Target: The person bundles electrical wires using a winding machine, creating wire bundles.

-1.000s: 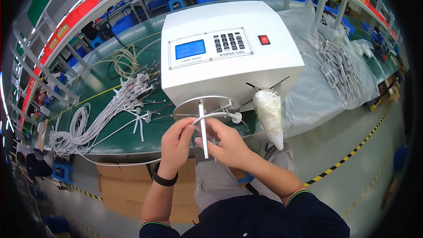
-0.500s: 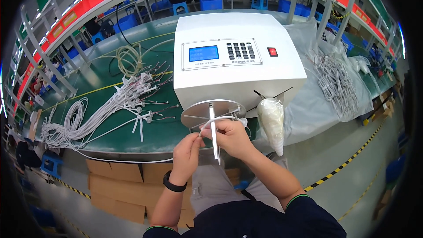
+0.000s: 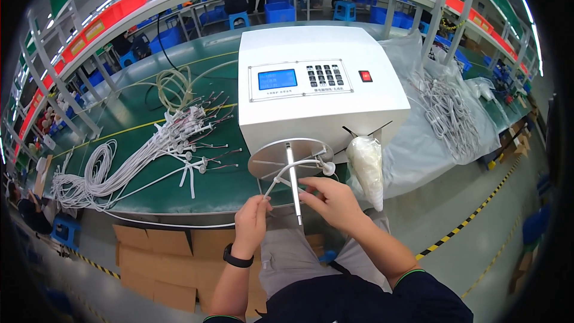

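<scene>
A white winding machine [image 3: 317,84] with a blue screen, keypad and red button stands on the green bench. At its front is a round metal disc [image 3: 269,158] with a long upright metal pin [image 3: 293,182]. A thin white cable [image 3: 299,166] loops from the disc around the pin. My left hand [image 3: 251,224] pinches the cable's lower end just left of the pin. My right hand [image 3: 335,203] holds the cable right of the pin, fingers curled by the pin's lower part.
A large bundle of white cables [image 3: 131,158] lies spread on the green bench [image 3: 179,188] to the left. A clear bag of white ties [image 3: 366,167] hangs right of the disc. More cable bundles on plastic sheet [image 3: 448,113] lie at right. Cardboard boxes [image 3: 173,257] sit below.
Both hands have shifted slightly lower and rightward along the pin while keeping hold of the white cable; the view has moved a little.
</scene>
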A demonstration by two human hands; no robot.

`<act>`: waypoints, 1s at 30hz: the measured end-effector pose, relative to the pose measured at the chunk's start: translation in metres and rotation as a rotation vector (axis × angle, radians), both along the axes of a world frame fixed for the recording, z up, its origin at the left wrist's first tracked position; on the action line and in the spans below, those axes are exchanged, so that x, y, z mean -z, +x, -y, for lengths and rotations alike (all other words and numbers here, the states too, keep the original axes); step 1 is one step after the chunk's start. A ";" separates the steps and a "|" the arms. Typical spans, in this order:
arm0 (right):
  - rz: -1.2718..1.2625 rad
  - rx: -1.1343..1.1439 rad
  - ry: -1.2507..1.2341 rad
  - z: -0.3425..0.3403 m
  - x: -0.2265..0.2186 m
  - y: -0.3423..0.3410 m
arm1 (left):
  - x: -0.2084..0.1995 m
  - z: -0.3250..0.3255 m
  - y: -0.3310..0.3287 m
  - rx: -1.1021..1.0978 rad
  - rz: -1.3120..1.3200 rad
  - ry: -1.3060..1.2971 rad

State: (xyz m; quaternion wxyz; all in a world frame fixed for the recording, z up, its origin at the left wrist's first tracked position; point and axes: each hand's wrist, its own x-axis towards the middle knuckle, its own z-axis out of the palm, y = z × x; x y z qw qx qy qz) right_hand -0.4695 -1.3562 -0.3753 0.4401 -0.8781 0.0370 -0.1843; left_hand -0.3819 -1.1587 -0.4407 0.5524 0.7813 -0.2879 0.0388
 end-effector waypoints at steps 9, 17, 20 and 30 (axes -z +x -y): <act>-0.169 0.269 0.569 0.011 0.075 -0.093 | 0.009 -0.005 0.009 0.068 0.013 -0.014; -0.178 0.274 0.509 0.013 0.097 -0.112 | 0.003 -0.019 0.022 0.002 0.373 0.119; -0.164 0.270 0.467 0.012 0.094 -0.112 | -0.040 -0.033 0.037 0.007 0.636 0.173; -0.137 0.262 0.392 0.015 0.106 -0.115 | -0.060 -0.018 0.042 0.038 0.732 0.205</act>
